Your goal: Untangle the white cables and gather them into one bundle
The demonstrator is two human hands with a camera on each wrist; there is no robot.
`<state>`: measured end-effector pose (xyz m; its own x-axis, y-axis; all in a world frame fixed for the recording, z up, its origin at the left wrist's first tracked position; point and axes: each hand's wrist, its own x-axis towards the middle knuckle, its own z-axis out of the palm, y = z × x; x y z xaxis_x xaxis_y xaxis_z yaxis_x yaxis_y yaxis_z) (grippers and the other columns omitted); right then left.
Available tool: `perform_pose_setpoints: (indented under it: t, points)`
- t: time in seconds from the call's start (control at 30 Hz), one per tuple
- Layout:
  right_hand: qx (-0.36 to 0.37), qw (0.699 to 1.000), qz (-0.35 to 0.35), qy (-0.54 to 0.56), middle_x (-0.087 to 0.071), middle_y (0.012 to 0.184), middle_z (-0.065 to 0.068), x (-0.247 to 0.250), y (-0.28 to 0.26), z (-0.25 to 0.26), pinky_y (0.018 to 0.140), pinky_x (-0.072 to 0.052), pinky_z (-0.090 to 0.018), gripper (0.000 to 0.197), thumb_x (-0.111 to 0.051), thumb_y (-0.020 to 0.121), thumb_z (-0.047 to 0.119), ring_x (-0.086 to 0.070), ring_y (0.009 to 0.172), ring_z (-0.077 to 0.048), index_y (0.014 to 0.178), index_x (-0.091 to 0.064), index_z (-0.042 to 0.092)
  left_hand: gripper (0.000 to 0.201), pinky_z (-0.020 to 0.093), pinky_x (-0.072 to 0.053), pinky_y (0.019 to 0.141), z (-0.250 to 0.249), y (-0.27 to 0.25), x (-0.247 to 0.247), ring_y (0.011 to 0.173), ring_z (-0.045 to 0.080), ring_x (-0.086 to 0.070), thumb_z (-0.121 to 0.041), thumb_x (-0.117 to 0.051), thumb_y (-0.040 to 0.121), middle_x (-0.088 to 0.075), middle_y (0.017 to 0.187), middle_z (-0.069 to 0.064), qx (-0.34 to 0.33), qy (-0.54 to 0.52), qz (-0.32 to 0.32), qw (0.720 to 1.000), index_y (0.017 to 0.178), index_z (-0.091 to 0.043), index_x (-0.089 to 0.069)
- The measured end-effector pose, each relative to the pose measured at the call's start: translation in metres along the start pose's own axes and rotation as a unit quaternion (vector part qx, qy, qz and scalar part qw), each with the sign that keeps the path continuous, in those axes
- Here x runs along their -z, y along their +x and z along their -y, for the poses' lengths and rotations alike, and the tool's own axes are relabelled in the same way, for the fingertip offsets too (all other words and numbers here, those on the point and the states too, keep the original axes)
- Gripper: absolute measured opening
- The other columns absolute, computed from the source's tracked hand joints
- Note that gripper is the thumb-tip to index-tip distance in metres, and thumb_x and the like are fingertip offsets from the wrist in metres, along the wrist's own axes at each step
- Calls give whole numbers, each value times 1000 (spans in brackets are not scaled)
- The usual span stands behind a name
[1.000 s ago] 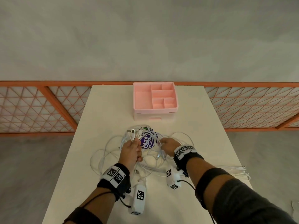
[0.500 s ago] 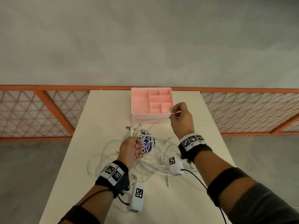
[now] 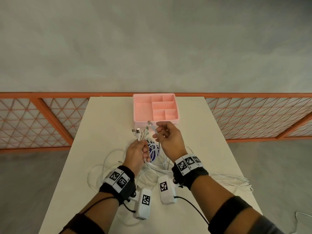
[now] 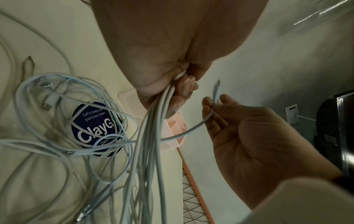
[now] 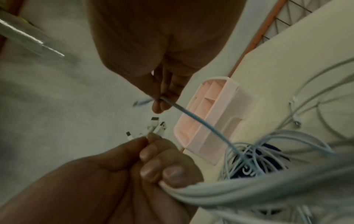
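White cables (image 3: 152, 168): a loose tangle on the desk (image 3: 108, 119), near the front edge, strands looping out to both sides; several ends already lifted clear of the heap.

Left hand (image 3: 135, 153): fingers (image 5: 151, 154) curled tight round a sheaf of cable ends, plugs (image 3: 140, 132) fanned upward above the fist; the strands run down from the grip into the tangle.

Purple round label (image 4: 95, 128): lies on the desk under the middle of the tangle, strands crossing over it. Likely to catch or be dragged along if cables are pulled flat across it.

Single cable end (image 3: 152, 128): pinched between thumb and forefinger of the right hand (image 3: 168, 141), remaining fingers loosely spread; held just beside the left-hand sheaf, not yet joined to it.

Step in hand, as judged: adding this end to the gathered sheaf. Best laid parallel to the others with plugs level, the left grip loosened only enough to admit it. The strand should be drawn up slowly, since it dips back through the loops and a snag would tighten the knot.

Pink divided tray (image 3: 156, 108): at the far desk edge, close beyond the hands; compartments appear vacant.

Stray strands (image 3: 236, 181): trail toward the right desk edge, well apart from the heap, still to be collected.
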<state>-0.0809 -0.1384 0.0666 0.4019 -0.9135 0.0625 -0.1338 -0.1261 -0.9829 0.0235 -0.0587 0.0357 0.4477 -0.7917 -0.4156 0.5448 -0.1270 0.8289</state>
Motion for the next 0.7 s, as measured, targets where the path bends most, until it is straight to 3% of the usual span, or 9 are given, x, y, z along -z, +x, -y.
perform_pose_setpoints:
  t: [0.1,0.17,0.27,0.4,0.47,0.57,0.63,0.7]
  points:
    - [-28,1000,-2,-11,-66,82,-5,-7,-7,-3,77,-59,-38,33,-61,83,-10,-67,77,-26,93,-65,22,20,27,-34,44,3,-1,-1,46,11,-33,-14,-42,105,-39,58,-1,-14,26,7,1000,88,-8,-51]
    - [-37,998,-8,-43,-68,77,-5,-12,-11,-5,73,-59,-34,21,-67,83,-2,-66,71,-19,87,-67,18,21,27,-35,44,5,-2,-4,46,11,-34,-15,-42,106,-38,60,0,-25,43,12,999,88,-8,-50]
    - [-47,998,-3,-50,-66,69,-1,-14,-17,-2,58,-52,-18,6,-68,86,2,-62,56,-3,89,-67,7,21,26,-36,43,6,-3,-5,48,11,-35,-17,-40,107,-38,65,2,-45,83,25,995,92,-5,-50]
    - [-41,998,34,-32,-66,67,0,-11,-24,1,49,-48,-14,8,-65,90,2,-60,49,-1,96,-68,-1,21,26,-38,44,8,-5,-4,50,11,-37,-20,-39,107,-40,67,3,-59,110,27,992,104,-3,-52]
    - [-29,996,73,-34,-65,73,2,-8,-27,-2,52,-49,-13,13,-61,92,0,-61,54,1,102,-70,-1,24,27,-39,45,9,-3,-1,49,10,-39,-19,-39,107,-41,66,4,-61,115,20,991,105,0,-53]
    - [-10,987,128,-92,-65,84,9,1,-23,-9,69,-47,-11,24,-60,91,0,-63,72,4,106,-76,10,30,29,-39,46,10,-2,4,48,12,-42,-22,-40,107,-44,64,6,-64,128,19,989,103,3,-56]
    - [-12,990,107,-94,-69,86,9,9,-15,-13,75,-48,-16,23,-61,89,0,-65,78,1,100,-77,12,29,28,-40,47,10,-4,5,50,15,-43,-23,-42,106,-46,62,7,-64,149,26,986,92,-2,-57]
    - [-2,995,56,-88,-70,94,6,15,-4,-16,80,-53,-26,22,-60,91,7,-66,86,-5,105,-74,18,31,28,-40,49,9,-8,4,52,18,-46,-22,-43,106,-54,63,7,-69,159,45,984,84,-4,-56]
